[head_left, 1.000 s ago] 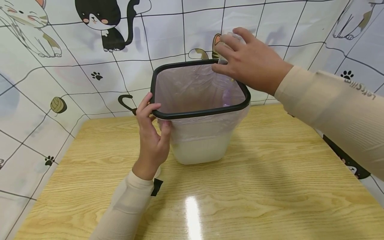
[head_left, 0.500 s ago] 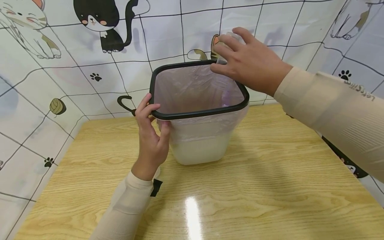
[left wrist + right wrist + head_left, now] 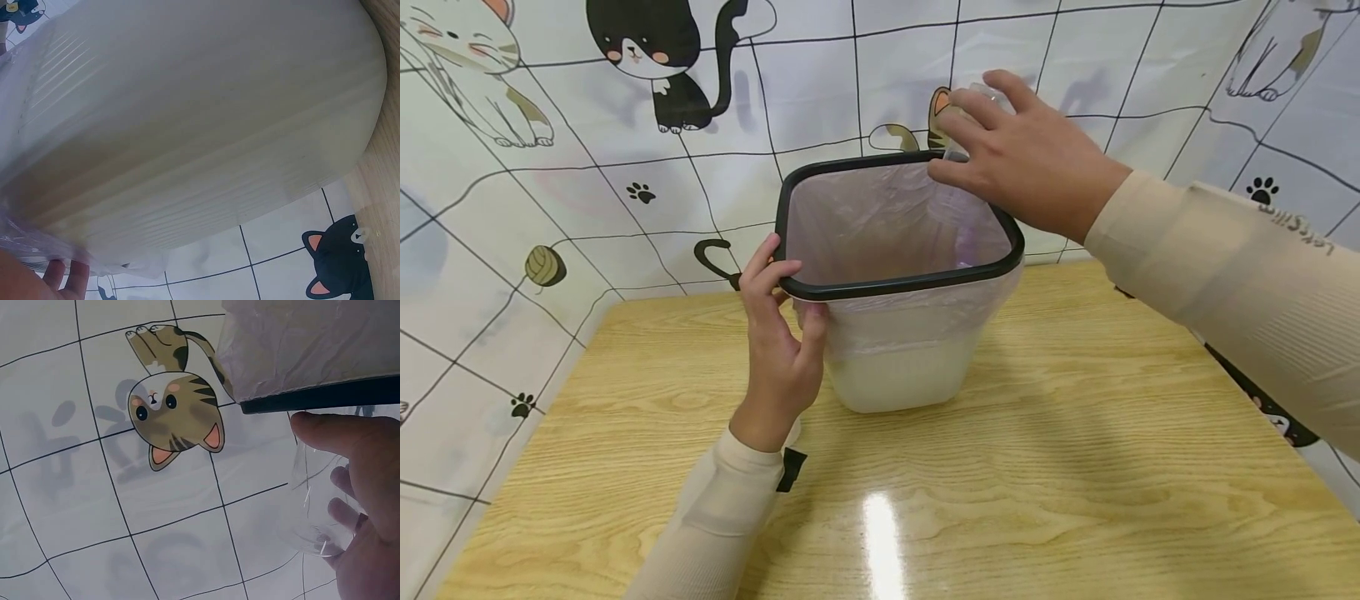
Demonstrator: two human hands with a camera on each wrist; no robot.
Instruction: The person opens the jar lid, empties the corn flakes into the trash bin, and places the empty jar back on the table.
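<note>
A whitish trash can [image 3: 895, 375] stands on the table, lined with a thin pale-purple plastic bag [image 3: 880, 217] under a black rim ring [image 3: 902, 285]. My left hand [image 3: 782, 358] grips the can at its near left corner, fingers at the rim and thumb against the bagged side. Over the far right corner, my right hand [image 3: 1030, 158] holds a clear plastic cup [image 3: 312, 512], tipped with its lower end at the rim. Most of the cup is hidden behind the fingers in the head view; the right wrist view shows its rounded end. A purplish patch [image 3: 966, 242] shows inside the bag.
The wood-grain table [image 3: 1075, 467] extends around the can. A white sheet [image 3: 820, 83] with a grid and cartoon cats hangs close behind and at both sides. A black curved print [image 3: 715, 254] shows beside the left fingers.
Both hands, the can and the cup stay almost in place. A small yellow bit seen under the right hand one second ago no longer shows.
</note>
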